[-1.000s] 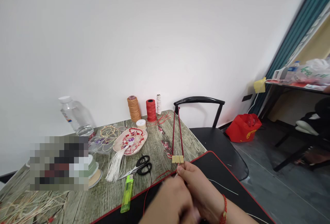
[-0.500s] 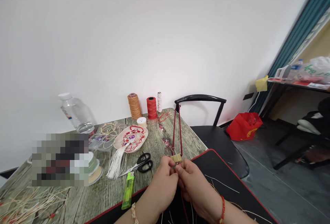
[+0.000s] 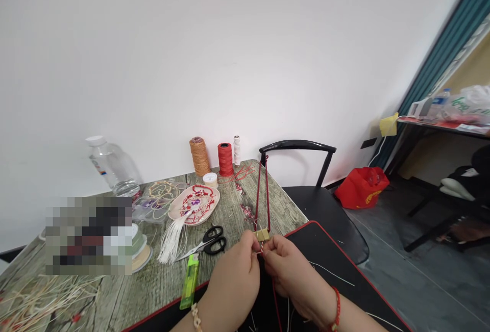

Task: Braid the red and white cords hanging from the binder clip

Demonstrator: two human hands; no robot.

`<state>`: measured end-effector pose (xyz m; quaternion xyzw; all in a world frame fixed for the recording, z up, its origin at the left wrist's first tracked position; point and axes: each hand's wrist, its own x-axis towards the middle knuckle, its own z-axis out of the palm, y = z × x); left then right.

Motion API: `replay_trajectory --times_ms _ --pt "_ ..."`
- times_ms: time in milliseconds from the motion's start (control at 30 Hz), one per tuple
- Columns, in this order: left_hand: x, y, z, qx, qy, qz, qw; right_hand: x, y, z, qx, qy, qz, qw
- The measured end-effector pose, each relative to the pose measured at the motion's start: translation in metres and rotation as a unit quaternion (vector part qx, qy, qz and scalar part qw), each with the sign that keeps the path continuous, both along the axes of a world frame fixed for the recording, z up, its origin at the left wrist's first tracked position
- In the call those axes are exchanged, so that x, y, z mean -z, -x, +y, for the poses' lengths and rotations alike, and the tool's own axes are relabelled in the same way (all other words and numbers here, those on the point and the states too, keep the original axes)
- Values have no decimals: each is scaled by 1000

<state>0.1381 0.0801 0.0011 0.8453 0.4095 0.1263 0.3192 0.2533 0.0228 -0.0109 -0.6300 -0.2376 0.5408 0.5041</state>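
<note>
- Just changed: your fingertips have drawn slightly apart, baring the thin red-and-pale cord [image 3: 262, 246] between them; looks like mid-work on that strand.
- Cord sits just below the gold-coloured metal binder clip [image 3: 262, 234], at the near end of the long dark-red cord loop [image 3: 268, 194] running to the black chair [image 3: 298, 145].
- Your left hand [image 3: 238, 273]: angled in from lower left, fingers closed, pinching cord.
- Your right hand [image 3: 289, 268]: angled in from lower right, thumb and forefinger pinching; exact strand too small to tell.
- Both wrists level, above the black red-edged mat [image 3: 329, 255].
</note>
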Motion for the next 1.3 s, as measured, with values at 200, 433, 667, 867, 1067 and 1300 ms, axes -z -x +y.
replay_trajectory --times_ms 200,433,667,867,1067,1300 --pt "6 0 -1 11 -16 -2 1000 3 -1 -1 8 0 -22 1000" --pt "10 -5 4 -14 74 -74 994 35 -8 3 27 -74 -134 988" --pt "17 -13 9 -36 176 -149 972 30 -5 2 35 -101 -232 967" --pt "10 -12 12 -41 199 -167 965 17 -7 -3 -65 -75 -243 965" --pt "8 -6 18 -43 234 -172 956 -1 -18 -15 -134 -140 -401 895" --pt "16 -5 21 -56 293 -182 937 -5 -16 -16 -140 -159 -507 835"
